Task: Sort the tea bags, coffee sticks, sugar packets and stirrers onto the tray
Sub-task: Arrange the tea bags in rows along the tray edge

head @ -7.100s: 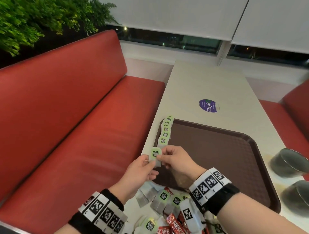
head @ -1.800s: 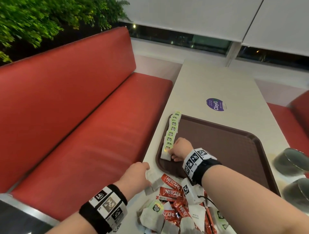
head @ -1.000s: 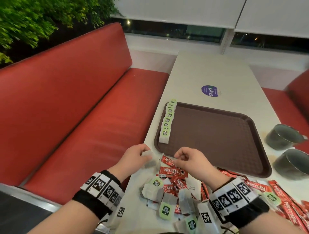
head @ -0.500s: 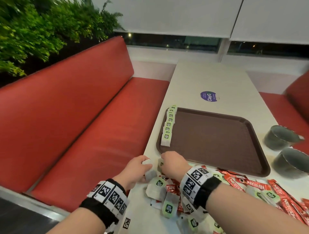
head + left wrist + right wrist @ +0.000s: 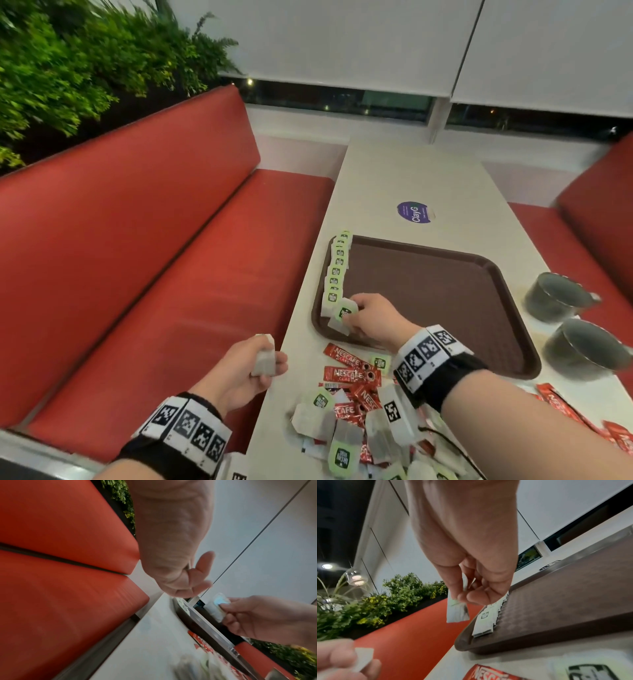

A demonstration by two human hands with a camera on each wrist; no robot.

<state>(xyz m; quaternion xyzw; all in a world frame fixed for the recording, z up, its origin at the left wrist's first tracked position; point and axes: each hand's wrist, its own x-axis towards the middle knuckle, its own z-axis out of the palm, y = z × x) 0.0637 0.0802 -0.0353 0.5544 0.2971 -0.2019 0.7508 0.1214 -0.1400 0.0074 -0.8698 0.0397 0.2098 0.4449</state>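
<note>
A brown tray (image 5: 445, 308) lies on the table with a row of green-labelled tea bags (image 5: 335, 270) along its left edge. My right hand (image 5: 356, 317) pinches a tea bag (image 5: 342, 317) over the tray's near left corner, just below that row; the right wrist view shows the bag (image 5: 456, 612) hanging from my fingertips. My left hand (image 5: 255, 368) hovers off the table's left edge, fingers curled round another tea bag (image 5: 263, 361). A heap of tea bags (image 5: 329, 421) and red Nescafe coffee sticks (image 5: 352, 375) lies on the table in front of the tray.
Two dark metal cups (image 5: 555, 298) (image 5: 582, 349) stand right of the tray. More red sticks (image 5: 561, 404) lie at the near right. A purple sticker (image 5: 413, 212) sits beyond the tray. A red bench (image 5: 154, 274) runs along the left, with plants (image 5: 68, 68) behind it.
My right hand has lifted a tea bag from the heap and carried it forward over the tray's near left corner. My left hand drew back left off the table edge, still holding its tea bag.
</note>
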